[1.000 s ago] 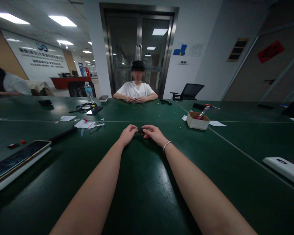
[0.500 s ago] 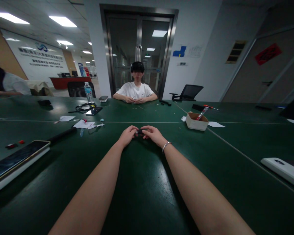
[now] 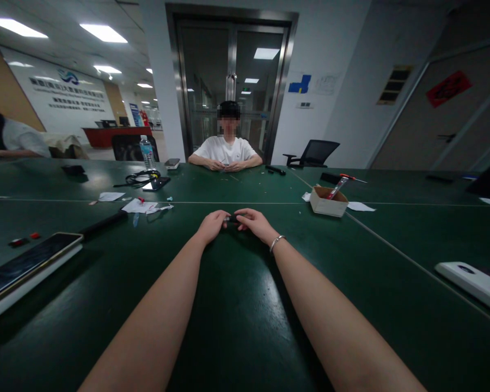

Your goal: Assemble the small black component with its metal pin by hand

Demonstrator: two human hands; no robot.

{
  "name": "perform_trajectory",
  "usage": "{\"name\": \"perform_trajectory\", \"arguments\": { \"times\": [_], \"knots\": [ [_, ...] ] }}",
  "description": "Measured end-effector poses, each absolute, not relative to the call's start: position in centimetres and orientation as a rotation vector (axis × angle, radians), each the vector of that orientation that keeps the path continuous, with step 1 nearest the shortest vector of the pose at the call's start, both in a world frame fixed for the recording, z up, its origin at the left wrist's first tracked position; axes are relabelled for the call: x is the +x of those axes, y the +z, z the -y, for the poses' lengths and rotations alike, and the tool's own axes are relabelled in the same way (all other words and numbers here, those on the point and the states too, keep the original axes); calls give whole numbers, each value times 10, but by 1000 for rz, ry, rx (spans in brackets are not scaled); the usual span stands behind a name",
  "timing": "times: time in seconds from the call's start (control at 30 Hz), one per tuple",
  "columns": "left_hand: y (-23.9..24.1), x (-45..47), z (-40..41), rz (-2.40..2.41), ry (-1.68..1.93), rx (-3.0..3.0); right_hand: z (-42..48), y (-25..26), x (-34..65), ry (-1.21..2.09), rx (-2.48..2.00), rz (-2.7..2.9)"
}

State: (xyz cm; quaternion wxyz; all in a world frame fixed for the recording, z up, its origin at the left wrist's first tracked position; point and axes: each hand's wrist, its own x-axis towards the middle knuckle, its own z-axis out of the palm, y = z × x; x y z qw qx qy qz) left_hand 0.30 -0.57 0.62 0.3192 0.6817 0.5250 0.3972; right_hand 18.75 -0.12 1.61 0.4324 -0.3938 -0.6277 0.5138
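Note:
At the middle of the green table (image 3: 237, 305), both hands close on a small dark object (image 3: 232, 219) that shows a light, metal-like bit at its left end. It is too small and dim to name. My left hand (image 3: 212, 226) pinches the light end between thumb and fingers. From the other side, my right hand (image 3: 256, 224) grips the dark part, fingers curled over it. A silver bracelet (image 3: 276, 244) circles my right wrist.
A phone on a white block (image 3: 32, 267) lies at left, beside small red pieces (image 3: 35, 236) and paper scraps (image 3: 141, 207). A small open box (image 3: 329, 206) stands right, a white device (image 3: 473, 286) nearer. Across the table sits a person (image 3: 227, 149); a bottle (image 3: 147, 152) stands far left.
The dark object has turned slightly between my fingers, and more of its light end shows. Both arms stay almost where they were.

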Motion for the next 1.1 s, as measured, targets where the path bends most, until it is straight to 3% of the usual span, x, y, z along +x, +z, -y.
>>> {"name": "perform_trajectory", "arguments": {
  "times": [1.1],
  "knots": [
    [0,3,3,-1340,1079,1802,3,17,187,1266,-975,1548]
  ]
}}
